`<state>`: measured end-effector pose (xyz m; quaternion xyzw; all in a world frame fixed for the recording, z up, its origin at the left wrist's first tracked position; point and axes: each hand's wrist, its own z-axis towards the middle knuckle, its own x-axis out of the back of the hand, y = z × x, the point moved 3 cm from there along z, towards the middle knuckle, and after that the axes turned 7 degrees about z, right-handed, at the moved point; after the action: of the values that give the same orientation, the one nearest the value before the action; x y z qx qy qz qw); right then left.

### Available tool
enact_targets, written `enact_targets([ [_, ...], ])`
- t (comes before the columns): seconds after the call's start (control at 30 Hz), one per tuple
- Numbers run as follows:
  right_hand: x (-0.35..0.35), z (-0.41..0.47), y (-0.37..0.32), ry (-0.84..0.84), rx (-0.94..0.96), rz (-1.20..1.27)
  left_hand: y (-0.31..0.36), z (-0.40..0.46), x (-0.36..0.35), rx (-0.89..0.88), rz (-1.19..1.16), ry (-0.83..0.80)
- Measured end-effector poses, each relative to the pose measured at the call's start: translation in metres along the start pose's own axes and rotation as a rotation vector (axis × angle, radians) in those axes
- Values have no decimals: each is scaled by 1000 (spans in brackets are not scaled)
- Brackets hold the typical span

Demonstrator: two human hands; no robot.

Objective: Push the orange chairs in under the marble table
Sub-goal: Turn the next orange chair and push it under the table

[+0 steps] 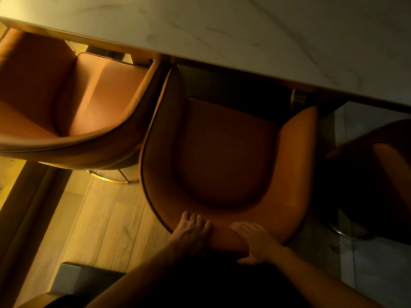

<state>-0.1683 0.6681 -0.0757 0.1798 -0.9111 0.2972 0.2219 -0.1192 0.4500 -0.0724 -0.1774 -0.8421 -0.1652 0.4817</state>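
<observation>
Orange padded chair (222,156), with its seat mostly out from under the marble surface (244,30), looks heavy and a little soft, so the left hand (191,230) and right hand (255,241), both clasping its firm backrest top, seem well placed.

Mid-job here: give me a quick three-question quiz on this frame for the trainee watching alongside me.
1. True or false: the left hand and the right hand both hold the backrest of the middle chair.
2. The middle chair's seat is: A) fully under the marble table; B) out from under it; C) tipped on its side.
3. Fill in: counting the left chair and the dim right chair, ____ chairs are in view.
Key: 1 true; 2 B; 3 three.
</observation>
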Motion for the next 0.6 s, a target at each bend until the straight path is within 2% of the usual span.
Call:
enact_targets([
  [0.1,2,-1,-2,25,-5,9,-2,2,0,-22,-29,-70],
  [0.33,5,-1,0,57,53,11,-1,0,-3,22,-10,61],
  [0.47,4,-3,-2,163,126,22,-1,-5,0,68,-53,50],
  [0.6,-5,-2,8,171,139,89,1,-7,3,60,-44,83],
])
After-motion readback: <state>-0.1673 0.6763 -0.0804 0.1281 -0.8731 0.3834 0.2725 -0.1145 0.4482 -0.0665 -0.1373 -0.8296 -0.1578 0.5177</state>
